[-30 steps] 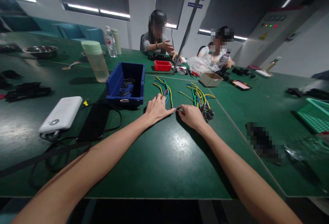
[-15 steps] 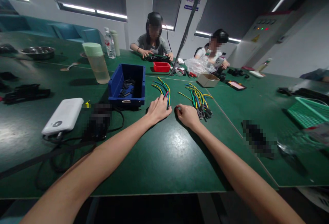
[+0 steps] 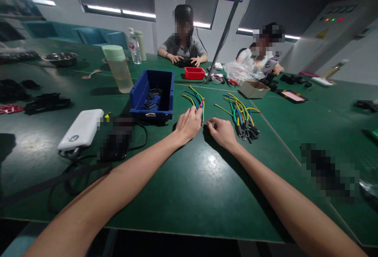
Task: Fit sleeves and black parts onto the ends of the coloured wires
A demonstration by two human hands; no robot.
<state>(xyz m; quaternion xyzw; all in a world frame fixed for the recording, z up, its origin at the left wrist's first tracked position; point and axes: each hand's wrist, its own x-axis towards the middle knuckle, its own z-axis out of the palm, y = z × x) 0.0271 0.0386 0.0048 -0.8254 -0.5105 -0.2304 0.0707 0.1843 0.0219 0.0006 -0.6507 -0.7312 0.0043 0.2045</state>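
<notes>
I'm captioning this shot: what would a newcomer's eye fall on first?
Probably the vivid colours: a small bunch of wires at the left hand, and a larger bundle just right of the right hand. Next, the blue bin left of both, with small black pieces inside. Farther back, a red tray stands out in front of a seated person.

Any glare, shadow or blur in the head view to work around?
In the head view, white glare on the green tabletop, shadow beside the right arm, outer edges smeared; also in the head view, pixelation over the dark object at right.
</notes>
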